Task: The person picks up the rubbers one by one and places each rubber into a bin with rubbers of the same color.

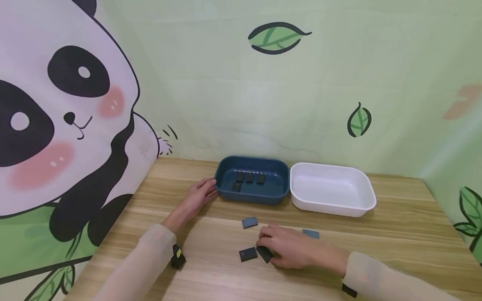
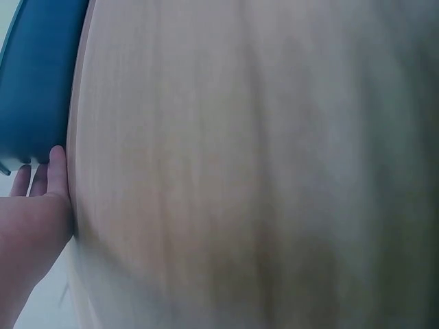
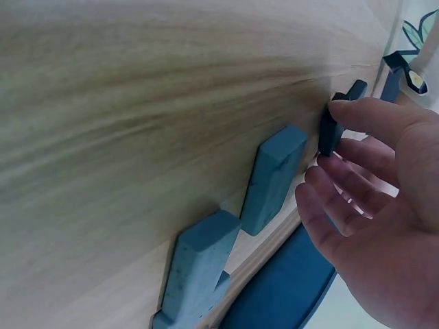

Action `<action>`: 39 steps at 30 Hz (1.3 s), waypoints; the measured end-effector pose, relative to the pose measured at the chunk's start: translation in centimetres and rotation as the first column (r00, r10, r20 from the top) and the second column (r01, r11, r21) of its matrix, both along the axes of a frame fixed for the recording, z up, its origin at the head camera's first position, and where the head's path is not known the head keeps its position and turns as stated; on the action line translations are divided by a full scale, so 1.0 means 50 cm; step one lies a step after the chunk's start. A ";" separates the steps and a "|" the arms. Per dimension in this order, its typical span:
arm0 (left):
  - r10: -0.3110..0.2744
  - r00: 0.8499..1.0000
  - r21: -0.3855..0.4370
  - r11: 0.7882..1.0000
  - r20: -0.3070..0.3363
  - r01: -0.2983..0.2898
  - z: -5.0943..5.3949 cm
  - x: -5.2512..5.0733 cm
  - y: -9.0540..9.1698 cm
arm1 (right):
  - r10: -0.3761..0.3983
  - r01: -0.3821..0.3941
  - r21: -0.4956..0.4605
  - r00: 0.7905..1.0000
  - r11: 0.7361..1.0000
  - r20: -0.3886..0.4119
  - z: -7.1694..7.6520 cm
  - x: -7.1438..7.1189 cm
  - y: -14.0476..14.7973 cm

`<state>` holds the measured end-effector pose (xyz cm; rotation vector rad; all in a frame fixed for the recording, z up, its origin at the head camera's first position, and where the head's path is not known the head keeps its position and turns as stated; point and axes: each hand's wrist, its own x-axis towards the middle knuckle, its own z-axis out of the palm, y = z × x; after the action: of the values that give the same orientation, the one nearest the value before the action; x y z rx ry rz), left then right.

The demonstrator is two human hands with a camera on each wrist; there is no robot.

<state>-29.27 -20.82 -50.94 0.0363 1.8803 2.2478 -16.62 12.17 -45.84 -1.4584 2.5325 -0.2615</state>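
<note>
Pinching a black rectangular block (image 1: 265, 253) between the thumb and fingertips of the right hand (image 1: 287, 246), at a tilt, near the front middle of a wood-grain worktop (image 1: 211, 255). Clamping the block by its two faces, as seen from the right wrist, with the remaining fingers loosely bent and clear of it. Impossible to tell any contact between the block and the worktop. Resting the left hand (image 1: 197, 195), fingers extended and fingertips touching, against the left end of a navy-blue tray (image 1: 256, 197) at the back of the worktop. Holding four small black blocks (image 1: 249, 178) inside that tray: three in a row, one in front of the leftmost. Standing just beside it, on the right, a white tray (image 1: 331, 206).

Lying flat just left of the pinched block, a second black block (image 1: 248, 254). Lying farther back, between the right hand and the navy-blue tray, a blue-grey block (image 1: 249, 222). Peeking out just beyond the right wrist, partly hidden, another blue-grey block (image 1: 311, 233).

Wearing light long sleeves (image 1: 144, 255), with a small black device (image 1: 178, 257) at the left cuff. Rising behind the worktop, a pale green backdrop (image 1: 211, 83) printed with outlined leaves (image 1: 276, 38) and, at far left, a large cartoon panda (image 1: 69, 118).
</note>
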 end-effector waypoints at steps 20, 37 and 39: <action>0.020 1.000 -0.006 1.000 0.011 -0.020 -0.003 0.000 0.001 | 0.002 -0.011 -0.159 0.998 0.987 -0.056 0.021 -0.048 0.001; 0.002 1.000 0.000 1.000 0.013 -0.002 0.002 -0.001 0.001 | -0.188 0.133 -0.299 0.968 0.945 -0.165 0.102 -0.166 -0.012; 0.001 1.000 -0.003 1.000 0.012 -0.001 0.000 -0.001 0.001 | -0.209 0.150 -0.312 0.964 0.938 -0.166 0.104 -0.180 -0.017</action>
<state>-29.32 -20.77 -50.94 0.0218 1.8778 2.2408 -25.63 11.32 -40.66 -1.4101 2.8963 -0.5789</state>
